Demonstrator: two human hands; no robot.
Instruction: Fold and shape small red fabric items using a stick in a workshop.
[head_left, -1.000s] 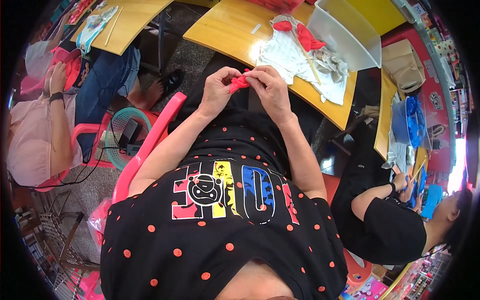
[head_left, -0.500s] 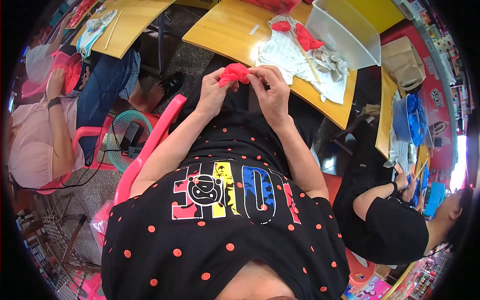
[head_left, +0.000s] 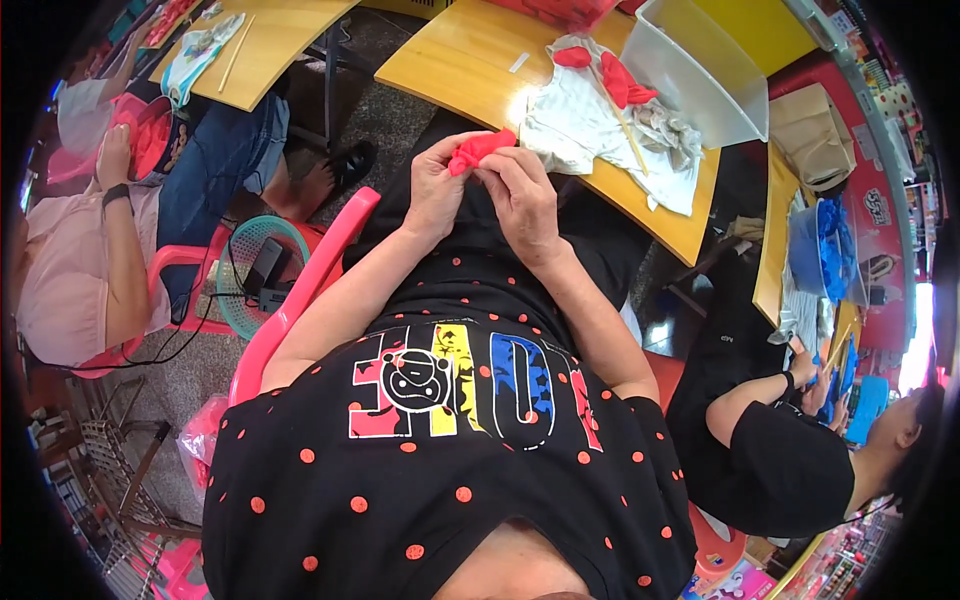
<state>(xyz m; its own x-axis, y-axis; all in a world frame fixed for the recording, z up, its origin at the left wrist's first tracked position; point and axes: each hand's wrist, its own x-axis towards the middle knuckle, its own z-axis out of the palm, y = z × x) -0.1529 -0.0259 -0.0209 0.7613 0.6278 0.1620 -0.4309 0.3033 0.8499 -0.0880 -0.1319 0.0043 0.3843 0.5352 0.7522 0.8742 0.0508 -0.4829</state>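
Note:
A small bunched piece of red fabric (head_left: pixel 478 150) is held up between my two hands, above my lap and just short of the table's near edge. My left hand (head_left: pixel 436 188) pinches its left side. The fingers of my right hand (head_left: pixel 521 196) are closed on its lower right side, and part of the fabric sticks up above them. What the fingertips do underneath is hidden. On the table ahead lies a crumpled white cloth (head_left: pixel 570 120), with more red fabric pieces (head_left: pixel 626 84) and a thin wooden stick (head_left: pixel 626 130) on top.
A clear plastic bin (head_left: pixel 697 75) stands on the yellow table (head_left: pixel 440 55). A paper bag (head_left: pixel 812 135) and a tub of blue fabric (head_left: pixel 825 245) are farther right. One person (head_left: pixel 790 460) works at my right, another (head_left: pixel 80 270) sits left, near a green basket (head_left: pixel 240 305).
My right hand has shifted left and turned inward, closer to my left hand. The red fabric has turned, with one end now pointing up to the right.

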